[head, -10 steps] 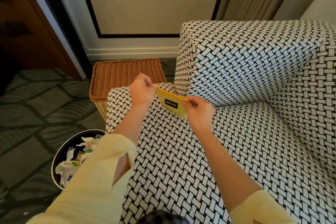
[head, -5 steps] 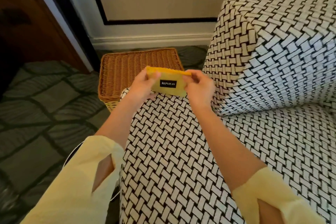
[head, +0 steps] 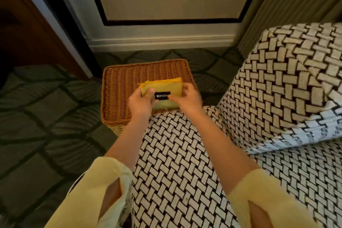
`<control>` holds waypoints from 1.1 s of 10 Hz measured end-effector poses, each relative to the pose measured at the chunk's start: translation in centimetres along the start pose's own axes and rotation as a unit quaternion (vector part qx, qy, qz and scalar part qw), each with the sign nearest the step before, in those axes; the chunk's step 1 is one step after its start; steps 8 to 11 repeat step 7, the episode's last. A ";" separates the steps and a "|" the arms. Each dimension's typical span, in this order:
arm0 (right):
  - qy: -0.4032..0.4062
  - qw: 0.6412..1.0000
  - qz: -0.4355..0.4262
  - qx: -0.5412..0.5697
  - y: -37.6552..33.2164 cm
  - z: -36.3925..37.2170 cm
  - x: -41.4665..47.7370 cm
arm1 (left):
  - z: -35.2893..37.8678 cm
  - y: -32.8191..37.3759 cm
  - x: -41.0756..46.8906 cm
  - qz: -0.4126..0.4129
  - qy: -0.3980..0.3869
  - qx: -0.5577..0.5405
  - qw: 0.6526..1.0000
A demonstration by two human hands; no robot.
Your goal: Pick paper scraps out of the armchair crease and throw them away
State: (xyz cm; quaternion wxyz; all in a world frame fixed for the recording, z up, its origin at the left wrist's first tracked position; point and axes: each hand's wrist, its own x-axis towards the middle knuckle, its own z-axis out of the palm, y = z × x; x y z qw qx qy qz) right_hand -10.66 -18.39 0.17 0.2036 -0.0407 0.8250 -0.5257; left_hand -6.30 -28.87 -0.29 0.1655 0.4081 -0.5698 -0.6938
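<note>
A flat yellow pouch [head: 162,86] with a black label lies low over the wicker basket [head: 120,94], held at both ends. My left hand [head: 141,102] grips its left side with the thumb on top. My right hand [head: 187,98] holds its right side, fingers curled at the edge. The black-and-white woven armchair [head: 177,163] fills the lower right, its armrest under my forearms. No paper scraps or crease are in view.
The wicker basket stands on the dark patterned carpet [head: 46,116] beside the chair's arm. Behind it run a white baseboard [head: 159,40] and a panelled wall. A wooden door [head: 27,33] is at the left, a curtain [head: 288,5] at the right.
Both hands have carried the yellow pouch forward and down from above the armrest to over the wicker basket. My view has swung left, and the waste bin has left the frame.
</note>
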 end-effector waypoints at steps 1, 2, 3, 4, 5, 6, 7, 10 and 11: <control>-0.006 0.998 0.036 -0.045 0.6 0.9 1.8 | 0.9 0.1 1.7 -0.031 0.004 0.013 0.999; -0.020 0.993 0.047 -0.107 0.4 1.7 3.2 | 1.0 -0.4 4.2 -0.052 0.029 0.087 0.994; -0.033 0.987 0.066 -0.144 1.1 2.2 4.8 | 0.6 -1.7 6.6 -0.048 0.020 0.188 0.981; -0.034 0.979 0.077 -0.183 1.7 2.7 5.9 | 0.5 -2.7 8.1 -0.048 0.006 0.291 0.956; -0.033 0.970 0.093 -0.221 2.0 3.0 6.4 | 0.8 -3.4 8.3 -0.004 -0.024 0.433 0.901; -0.044 0.964 0.108 -0.240 2.4 3.0 6.9 | 0.9 -3.7 8.4 0.026 -0.054 0.496 0.866; -0.081 0.946 0.095 -0.300 2.3 3.4 6.4 | 1.2 -3.9 8.3 0.019 -0.095 0.579 0.809; -0.081 0.946 0.095 -0.300 2.3 3.4 6.4 | 1.2 -3.9 8.3 0.019 -0.095 0.579 0.809; -0.081 0.946 0.095 -0.300 2.3 3.4 6.4 | 1.2 -3.9 8.3 0.019 -0.095 0.579 0.809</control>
